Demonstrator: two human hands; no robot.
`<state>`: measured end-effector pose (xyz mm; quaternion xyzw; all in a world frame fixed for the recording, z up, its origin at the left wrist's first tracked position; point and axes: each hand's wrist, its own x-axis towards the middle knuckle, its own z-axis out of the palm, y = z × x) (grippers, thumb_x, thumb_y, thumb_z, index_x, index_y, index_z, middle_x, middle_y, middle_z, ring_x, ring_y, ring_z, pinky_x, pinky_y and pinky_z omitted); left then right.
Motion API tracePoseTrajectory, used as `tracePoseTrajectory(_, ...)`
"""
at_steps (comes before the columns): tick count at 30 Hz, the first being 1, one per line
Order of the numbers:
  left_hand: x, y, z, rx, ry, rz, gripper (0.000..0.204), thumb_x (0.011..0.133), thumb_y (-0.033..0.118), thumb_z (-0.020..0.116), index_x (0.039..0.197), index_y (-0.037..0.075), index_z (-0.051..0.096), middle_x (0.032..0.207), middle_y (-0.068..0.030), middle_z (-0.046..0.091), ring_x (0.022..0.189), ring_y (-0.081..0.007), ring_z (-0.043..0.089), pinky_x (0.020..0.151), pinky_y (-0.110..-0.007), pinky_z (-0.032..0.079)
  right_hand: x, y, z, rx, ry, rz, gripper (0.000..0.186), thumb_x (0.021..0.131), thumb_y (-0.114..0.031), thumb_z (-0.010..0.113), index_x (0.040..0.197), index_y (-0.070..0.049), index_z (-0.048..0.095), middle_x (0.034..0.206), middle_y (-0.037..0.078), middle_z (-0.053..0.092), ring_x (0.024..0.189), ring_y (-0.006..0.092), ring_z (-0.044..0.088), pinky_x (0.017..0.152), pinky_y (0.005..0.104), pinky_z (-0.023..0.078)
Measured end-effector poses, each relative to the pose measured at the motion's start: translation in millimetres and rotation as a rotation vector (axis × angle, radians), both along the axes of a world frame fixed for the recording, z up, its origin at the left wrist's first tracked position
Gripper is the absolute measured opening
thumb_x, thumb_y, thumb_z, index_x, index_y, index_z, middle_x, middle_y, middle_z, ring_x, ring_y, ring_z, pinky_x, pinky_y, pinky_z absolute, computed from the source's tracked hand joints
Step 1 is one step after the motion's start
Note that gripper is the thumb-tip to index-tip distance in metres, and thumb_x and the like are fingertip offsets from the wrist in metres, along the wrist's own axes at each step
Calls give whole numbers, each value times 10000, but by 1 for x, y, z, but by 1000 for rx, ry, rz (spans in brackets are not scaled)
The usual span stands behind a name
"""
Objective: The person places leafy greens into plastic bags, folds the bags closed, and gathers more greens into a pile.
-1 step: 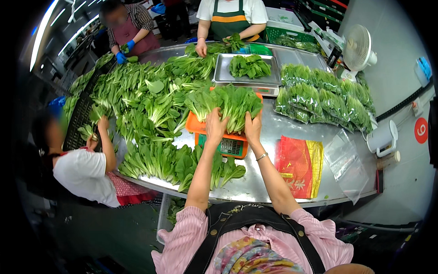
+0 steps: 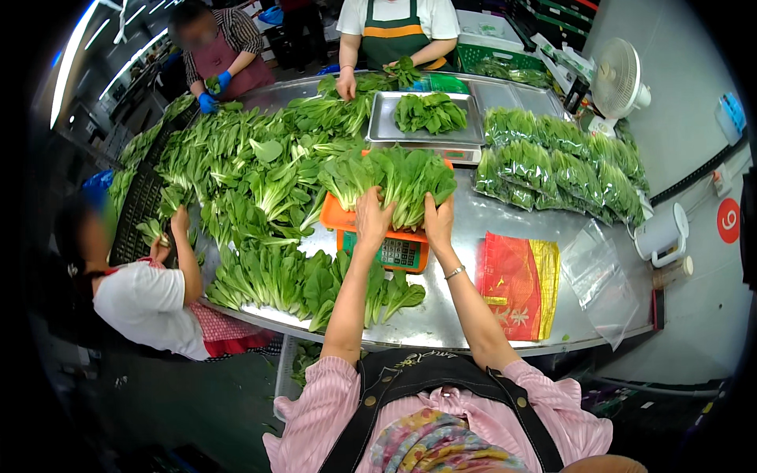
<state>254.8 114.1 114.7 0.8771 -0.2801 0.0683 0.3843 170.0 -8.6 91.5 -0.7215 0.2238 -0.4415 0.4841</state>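
Observation:
A heap of leafy greens [image 2: 398,180] with pale stems lies across the orange tray [image 2: 337,214] of a small digital scale [image 2: 400,252], whose green keypad faces me. My left hand [image 2: 372,214] is closed against the near left side of the heap, its fingertips among the stems. On the heap's right side, my right hand [image 2: 438,217] wraps round the leaves, with some of its fingers hidden beneath them. More loose greens [image 2: 260,280] lie in a row on the metal table, left of my forearms.
Bagged greens [image 2: 560,169] are stacked at the right, before a fan [image 2: 619,79]. A red and yellow bag [image 2: 516,288] and clear plastic bags [image 2: 603,288] lie near the right edge. A second scale's metal tray [image 2: 384,118] stands behind. Three co-workers handle greens around the table.

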Motion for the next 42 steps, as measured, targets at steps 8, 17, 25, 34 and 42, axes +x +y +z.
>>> tracePoseTrajectory(8,11,0,3,-27,284,-62,240,742,139,705,888,-24,607,678,-76,592,627,-223,559,593,-339,446,-37,17,6,290,-132,99,568,881,-182,561,1328,37,286,1239,222,457,1137,310,460,967,372,351)
tracePoseTrajectory(17,21,12,11,-647,757,-229,162,848,121,636,961,5,620,793,-16,652,653,-63,555,583,-212,433,17,-1,-21,298,-48,115,447,909,-192,432,1294,30,381,1213,217,495,1140,336,469,975,378,340)
tracePoseTrajectory(25,-3,2,10,-162,307,-28,270,760,149,683,898,-67,598,708,-109,647,602,-166,589,559,-322,451,-26,-3,3,-97,247,-60,365,837,-260,603,1033,44,556,1013,252,584,924,403,561,806,438,440)
tracePoseTrajectory(34,15,1,-10,-64,349,-34,268,706,200,725,737,-29,588,638,-75,598,560,-172,559,528,-339,418,-37,2,15,6,314,65,512,758,-309,693,1081,49,523,1020,264,579,967,416,556,824,446,449)
tracePoseTrajectory(42,16,13,22,-523,947,-122,96,837,145,646,803,61,614,695,26,589,565,-61,537,470,-205,409,8,-20,-18,272,131,310,468,768,-309,655,1077,26,551,996,238,631,949,364,602,821,398,467)
